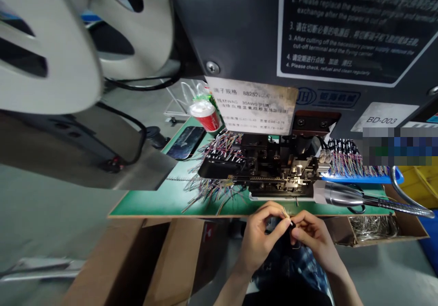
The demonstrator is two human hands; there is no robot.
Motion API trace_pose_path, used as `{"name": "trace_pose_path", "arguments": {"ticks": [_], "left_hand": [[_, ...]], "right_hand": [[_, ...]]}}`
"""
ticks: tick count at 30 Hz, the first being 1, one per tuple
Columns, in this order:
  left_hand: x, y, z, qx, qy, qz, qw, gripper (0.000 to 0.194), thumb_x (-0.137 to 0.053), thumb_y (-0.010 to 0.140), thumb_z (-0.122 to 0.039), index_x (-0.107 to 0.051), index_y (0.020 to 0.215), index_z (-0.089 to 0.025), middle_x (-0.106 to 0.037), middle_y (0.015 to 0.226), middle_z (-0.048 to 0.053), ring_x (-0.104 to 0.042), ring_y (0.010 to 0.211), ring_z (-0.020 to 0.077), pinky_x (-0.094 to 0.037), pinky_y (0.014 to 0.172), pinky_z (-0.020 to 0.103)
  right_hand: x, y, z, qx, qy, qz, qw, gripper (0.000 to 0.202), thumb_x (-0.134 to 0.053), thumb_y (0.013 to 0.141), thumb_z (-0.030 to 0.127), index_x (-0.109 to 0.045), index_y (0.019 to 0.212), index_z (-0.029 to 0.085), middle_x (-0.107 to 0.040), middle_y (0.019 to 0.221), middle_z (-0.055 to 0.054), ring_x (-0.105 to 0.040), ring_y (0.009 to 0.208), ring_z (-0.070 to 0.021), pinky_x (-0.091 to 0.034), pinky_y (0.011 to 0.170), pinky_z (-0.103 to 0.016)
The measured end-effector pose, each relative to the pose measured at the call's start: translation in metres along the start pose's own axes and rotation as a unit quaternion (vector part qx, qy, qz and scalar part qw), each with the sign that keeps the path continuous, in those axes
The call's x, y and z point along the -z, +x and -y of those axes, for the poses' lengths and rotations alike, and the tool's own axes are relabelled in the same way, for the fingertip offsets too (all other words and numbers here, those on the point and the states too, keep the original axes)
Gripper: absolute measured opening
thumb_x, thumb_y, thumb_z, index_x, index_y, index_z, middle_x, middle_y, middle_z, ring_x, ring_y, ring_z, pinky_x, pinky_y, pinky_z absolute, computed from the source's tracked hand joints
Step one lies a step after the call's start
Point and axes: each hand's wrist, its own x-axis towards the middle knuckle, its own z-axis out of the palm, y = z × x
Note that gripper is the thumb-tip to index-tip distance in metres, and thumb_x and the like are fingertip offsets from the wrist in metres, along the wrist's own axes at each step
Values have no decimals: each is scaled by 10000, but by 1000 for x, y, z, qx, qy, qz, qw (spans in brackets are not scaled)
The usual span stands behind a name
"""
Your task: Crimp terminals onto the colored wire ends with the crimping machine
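Note:
Just in front of the table edge, my left hand point(265, 233) pinches thin, light-coloured wires point(285, 212) between thumb and index finger. Close beside it, my right hand point(312, 236) has its fingers closed around the black part of the same small cable point(293, 224). The two hands nearly touch, and fingers hide most of the cable. Beyond them stands a terminal crimping machine point(294, 178), its lit metal die area facing my hands.
Many multicoloured wires point(215, 182) lie on the green table point(150, 203) left of the machine. More cables fill a blue tray point(369, 178) on the right. A flexible-neck lamp point(342, 194) reaches in from the right. A phone point(186, 142) and red cup point(207, 116) stand at back left.

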Motion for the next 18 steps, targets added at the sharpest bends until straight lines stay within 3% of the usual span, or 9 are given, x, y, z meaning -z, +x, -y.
{"name": "trace_pose_path", "arguments": {"ticks": [6, 12, 18], "left_hand": [[5, 2, 2, -32, 44, -1, 999, 118, -759, 849, -149, -733, 739, -183, -707, 776, 39, -687, 759, 201, -540, 734, 270], [-1, -1, 9, -23, 4, -46, 999, 111, -776, 831, -140, -739, 737, -187, -709, 769, 25, -681, 745, 182, -550, 726, 242], [1, 0, 9, 9, -35, -15, 999, 119, -783, 849, -181, -756, 733, -175, -711, 793, 45, -682, 763, 192, -553, 728, 251]], "right_hand": [[2, 3, 4, 19, -89, 10, 996, 237, -809, 904, 437, -773, 924, 204, -672, 686, 21, -533, 617, -125, -393, 600, -225], [-8, -2, -7, 31, -80, -45, 995, 253, -803, 903, 467, -757, 941, 221, -666, 717, 23, -524, 642, -129, -381, 604, -230], [-4, -1, -9, 50, -94, -36, 994, 253, -793, 908, 474, -772, 928, 222, -653, 668, 31, -493, 595, -120, -349, 565, -223]]}}
